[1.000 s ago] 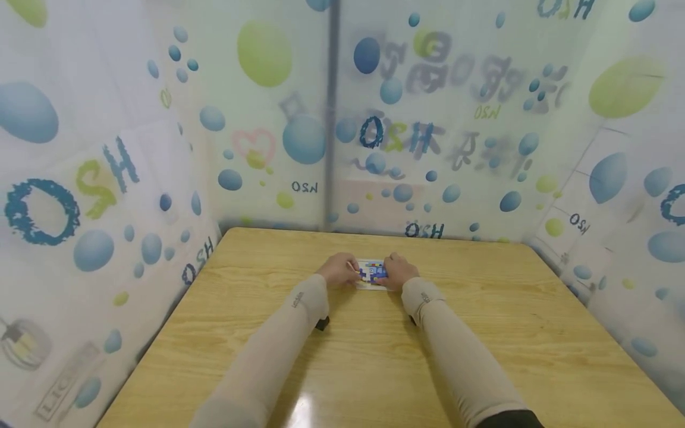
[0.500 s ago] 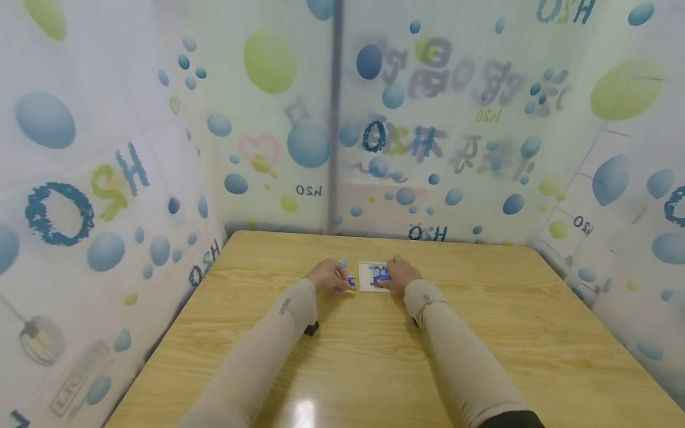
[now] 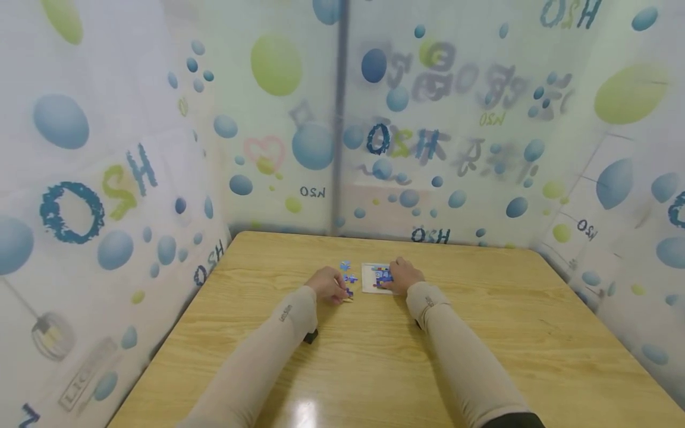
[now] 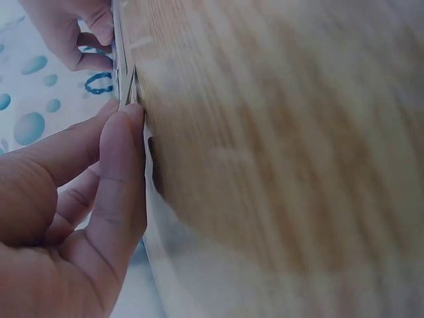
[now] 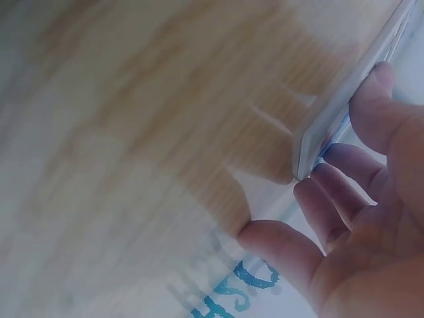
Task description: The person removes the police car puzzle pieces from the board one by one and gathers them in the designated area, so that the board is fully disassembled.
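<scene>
In the head view my left hand point(image 3: 327, 285) is low over the table, left of a white puzzle tray point(image 3: 366, 284). Its thumb and forefinger pinch the thin edge of a puzzle piece point(image 4: 131, 86), seen edge-on in the left wrist view. Just beyond those fingers lie a blue piece point(image 3: 351, 278) and a light blue piece point(image 3: 345, 265). My right hand point(image 3: 405, 276) holds the tray at its right side, thumb on the near part and fingers toward the far edge, partly covering the joined blue pieces point(image 3: 381, 277). The tray's left part shows bare white.
The wooden table point(image 3: 342, 368) extends around the hands. Behind it hangs a curtain point(image 3: 299, 226) printed with bubbles and letters, which also encloses both sides.
My left hand has moved left from the tray with a puzzle piece and down onto the table. Loose pieces have come into view beside it. My right hand stays on the tray.
</scene>
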`<action>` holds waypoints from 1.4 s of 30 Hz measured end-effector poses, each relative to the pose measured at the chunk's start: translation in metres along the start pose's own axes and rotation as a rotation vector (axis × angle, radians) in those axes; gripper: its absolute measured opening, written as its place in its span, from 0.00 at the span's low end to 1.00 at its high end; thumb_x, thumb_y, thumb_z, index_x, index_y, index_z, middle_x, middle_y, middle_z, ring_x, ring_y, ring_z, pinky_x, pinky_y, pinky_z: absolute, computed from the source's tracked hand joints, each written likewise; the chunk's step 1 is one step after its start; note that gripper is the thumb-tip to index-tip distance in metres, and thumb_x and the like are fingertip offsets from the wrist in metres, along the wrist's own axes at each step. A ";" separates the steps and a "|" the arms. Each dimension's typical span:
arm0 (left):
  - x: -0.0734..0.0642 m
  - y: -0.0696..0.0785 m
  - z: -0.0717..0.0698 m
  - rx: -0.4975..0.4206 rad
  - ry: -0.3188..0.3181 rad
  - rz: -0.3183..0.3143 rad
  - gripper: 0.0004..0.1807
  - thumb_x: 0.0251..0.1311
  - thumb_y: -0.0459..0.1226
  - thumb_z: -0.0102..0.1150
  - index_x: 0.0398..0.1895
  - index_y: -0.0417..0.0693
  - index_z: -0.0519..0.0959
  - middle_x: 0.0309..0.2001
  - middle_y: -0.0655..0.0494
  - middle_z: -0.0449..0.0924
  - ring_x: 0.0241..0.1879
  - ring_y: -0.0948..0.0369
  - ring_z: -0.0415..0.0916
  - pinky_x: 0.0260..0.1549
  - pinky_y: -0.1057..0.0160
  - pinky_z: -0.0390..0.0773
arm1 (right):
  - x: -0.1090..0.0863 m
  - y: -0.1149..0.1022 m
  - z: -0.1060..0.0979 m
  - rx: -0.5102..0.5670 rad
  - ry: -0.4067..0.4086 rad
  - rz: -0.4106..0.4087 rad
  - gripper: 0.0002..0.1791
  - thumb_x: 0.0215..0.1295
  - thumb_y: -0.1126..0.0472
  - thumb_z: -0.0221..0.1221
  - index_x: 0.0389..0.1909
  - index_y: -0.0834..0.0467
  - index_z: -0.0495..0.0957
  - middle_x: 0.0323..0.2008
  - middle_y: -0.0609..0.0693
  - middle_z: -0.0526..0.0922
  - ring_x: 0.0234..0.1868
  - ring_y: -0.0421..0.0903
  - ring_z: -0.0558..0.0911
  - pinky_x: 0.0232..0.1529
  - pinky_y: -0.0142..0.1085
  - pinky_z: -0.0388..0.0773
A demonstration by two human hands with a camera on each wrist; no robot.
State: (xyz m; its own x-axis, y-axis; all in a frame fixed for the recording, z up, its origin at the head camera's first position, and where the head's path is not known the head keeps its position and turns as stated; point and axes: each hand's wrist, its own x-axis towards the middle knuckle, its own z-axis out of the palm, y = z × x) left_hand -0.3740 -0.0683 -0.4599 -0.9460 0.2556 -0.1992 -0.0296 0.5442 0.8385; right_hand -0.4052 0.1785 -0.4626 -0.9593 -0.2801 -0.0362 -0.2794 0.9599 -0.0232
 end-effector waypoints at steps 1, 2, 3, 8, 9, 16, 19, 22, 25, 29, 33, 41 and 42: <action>0.000 0.001 0.001 0.003 0.002 -0.002 0.07 0.55 0.24 0.71 0.32 0.36 0.80 0.28 0.46 0.83 0.21 0.59 0.82 0.25 0.65 0.85 | 0.000 0.000 0.001 -0.001 -0.001 0.004 0.35 0.70 0.42 0.62 0.64 0.65 0.72 0.58 0.60 0.73 0.56 0.57 0.76 0.52 0.52 0.80; -0.001 0.001 0.002 0.008 0.004 -0.002 0.07 0.55 0.24 0.71 0.32 0.36 0.80 0.28 0.46 0.83 0.21 0.59 0.82 0.25 0.65 0.84 | 0.000 0.001 0.001 -0.003 -0.001 0.006 0.35 0.70 0.42 0.62 0.64 0.65 0.72 0.58 0.60 0.73 0.56 0.57 0.76 0.52 0.52 0.80; -0.002 0.003 0.002 0.012 0.009 -0.003 0.07 0.55 0.24 0.71 0.32 0.36 0.80 0.27 0.46 0.83 0.21 0.59 0.82 0.24 0.65 0.84 | 0.001 0.001 0.002 -0.007 -0.003 0.008 0.35 0.70 0.41 0.62 0.64 0.65 0.72 0.58 0.60 0.73 0.56 0.56 0.76 0.52 0.52 0.80; -0.005 0.008 0.008 0.095 0.054 0.002 0.07 0.55 0.26 0.71 0.30 0.38 0.80 0.25 0.49 0.83 0.21 0.60 0.81 0.23 0.66 0.83 | 0.002 0.003 0.003 -0.005 -0.012 0.008 0.36 0.70 0.41 0.62 0.65 0.65 0.71 0.58 0.60 0.73 0.56 0.56 0.76 0.52 0.52 0.80; -0.006 0.010 0.009 0.129 0.068 0.010 0.06 0.55 0.26 0.71 0.29 0.38 0.81 0.25 0.50 0.83 0.21 0.60 0.81 0.23 0.67 0.83 | 0.002 0.003 0.003 0.001 -0.013 0.008 0.36 0.70 0.41 0.62 0.65 0.65 0.71 0.58 0.60 0.73 0.56 0.57 0.76 0.52 0.52 0.80; -0.008 0.018 0.014 0.257 0.111 0.020 0.08 0.54 0.26 0.72 0.25 0.41 0.81 0.26 0.51 0.81 0.21 0.59 0.81 0.22 0.67 0.82 | 0.003 0.007 0.002 0.021 -0.013 0.006 0.35 0.70 0.43 0.62 0.65 0.65 0.71 0.59 0.61 0.72 0.58 0.57 0.75 0.53 0.53 0.80; -0.007 0.017 0.015 0.260 0.103 0.021 0.08 0.55 0.27 0.72 0.25 0.41 0.80 0.26 0.52 0.81 0.22 0.59 0.81 0.22 0.67 0.82 | 0.003 0.009 0.001 0.019 -0.016 0.001 0.35 0.70 0.43 0.62 0.64 0.65 0.71 0.58 0.61 0.72 0.57 0.57 0.75 0.52 0.53 0.80; -0.007 0.018 0.013 0.284 0.089 0.033 0.07 0.57 0.29 0.72 0.25 0.42 0.81 0.26 0.53 0.81 0.22 0.61 0.79 0.21 0.69 0.81 | 0.003 0.010 0.001 0.023 -0.013 -0.003 0.34 0.70 0.43 0.62 0.64 0.65 0.71 0.58 0.61 0.72 0.57 0.58 0.75 0.52 0.53 0.80; -0.009 0.022 0.010 0.376 0.096 0.067 0.08 0.60 0.34 0.71 0.25 0.42 0.83 0.25 0.55 0.81 0.21 0.63 0.74 0.20 0.70 0.75 | 0.003 0.012 0.002 0.026 -0.007 -0.008 0.34 0.70 0.42 0.62 0.64 0.65 0.71 0.57 0.61 0.72 0.56 0.57 0.76 0.51 0.53 0.80; -0.011 0.031 0.006 0.487 0.124 0.100 0.09 0.63 0.38 0.67 0.27 0.44 0.84 0.25 0.58 0.81 0.21 0.64 0.68 0.20 0.69 0.68 | 0.003 0.014 0.004 0.032 -0.010 -0.020 0.33 0.70 0.41 0.62 0.60 0.64 0.73 0.55 0.59 0.73 0.52 0.55 0.76 0.50 0.51 0.80; -0.011 0.037 0.004 0.498 0.119 0.099 0.06 0.65 0.38 0.63 0.31 0.46 0.85 0.27 0.60 0.81 0.24 0.64 0.72 0.23 0.68 0.70 | 0.006 0.017 0.003 0.074 -0.037 -0.048 0.31 0.70 0.42 0.62 0.59 0.64 0.74 0.56 0.59 0.73 0.54 0.56 0.76 0.55 0.51 0.78; 0.012 0.041 0.008 0.487 0.092 0.091 0.07 0.69 0.41 0.62 0.37 0.49 0.84 0.31 0.59 0.84 0.30 0.62 0.79 0.32 0.62 0.79 | 0.008 0.023 0.001 0.090 -0.065 -0.097 0.31 0.67 0.47 0.66 0.62 0.63 0.73 0.59 0.58 0.73 0.61 0.55 0.75 0.64 0.49 0.73; 0.016 0.042 0.009 0.492 0.094 0.090 0.07 0.69 0.41 0.62 0.37 0.49 0.84 0.32 0.59 0.84 0.30 0.62 0.79 0.32 0.62 0.80 | 0.007 0.023 0.001 0.085 -0.056 -0.101 0.31 0.67 0.47 0.67 0.62 0.62 0.73 0.59 0.57 0.73 0.60 0.54 0.75 0.63 0.49 0.74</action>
State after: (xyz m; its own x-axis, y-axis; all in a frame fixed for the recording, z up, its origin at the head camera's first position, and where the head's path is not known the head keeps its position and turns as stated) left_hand -0.3875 -0.0341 -0.4328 -0.9635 0.2580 -0.0717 0.1875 0.8413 0.5070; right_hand -0.4185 0.1987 -0.4640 -0.9219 -0.3781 -0.0851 -0.3680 0.9229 -0.1135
